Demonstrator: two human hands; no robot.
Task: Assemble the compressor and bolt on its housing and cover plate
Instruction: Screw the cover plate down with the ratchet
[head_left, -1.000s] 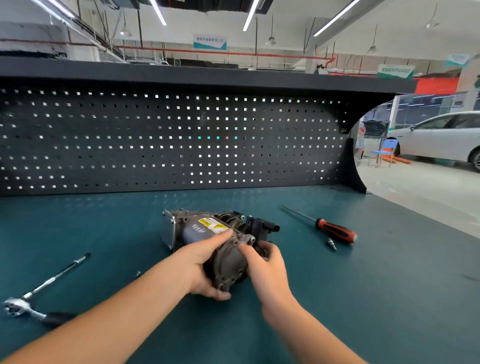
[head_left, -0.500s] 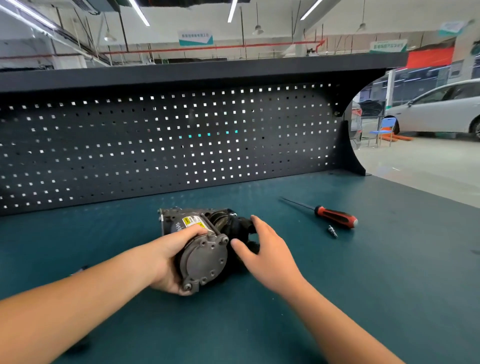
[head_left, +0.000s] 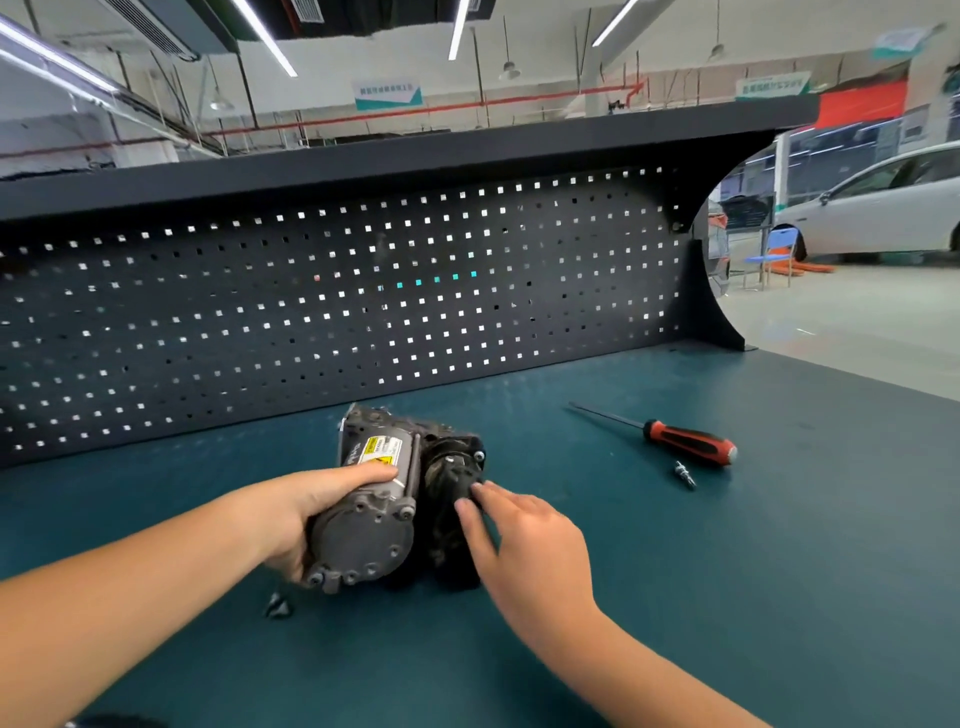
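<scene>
Here on the teal worktop (head_left: 130, 483), we steady the compressor (head_left: 382, 467) from the left. Our left hand (head_left: 291, 514) curls its fingers over the grey motor body, gripping it just behind the round cover plate (head_left: 363, 540) that faces us. A small dark fastener (head_left: 278, 605) lies on the worktop just below that hand. Further right, our right hand (head_left: 524, 540) holds nothing, its fingers nearly straight and the fingertips (head_left: 462, 506) touching the black housing (head_left: 447, 483) set against the motor's side. Well apart to the right lie a red-handled screwdriver (head_left: 685, 441) and, just beside it, a short metal bit (head_left: 684, 474). We judge the step to be seating and checking the housing. The next move likely calls for a fastener and a driver — with the left grip kept firm while the right hand reaches away.
</scene>
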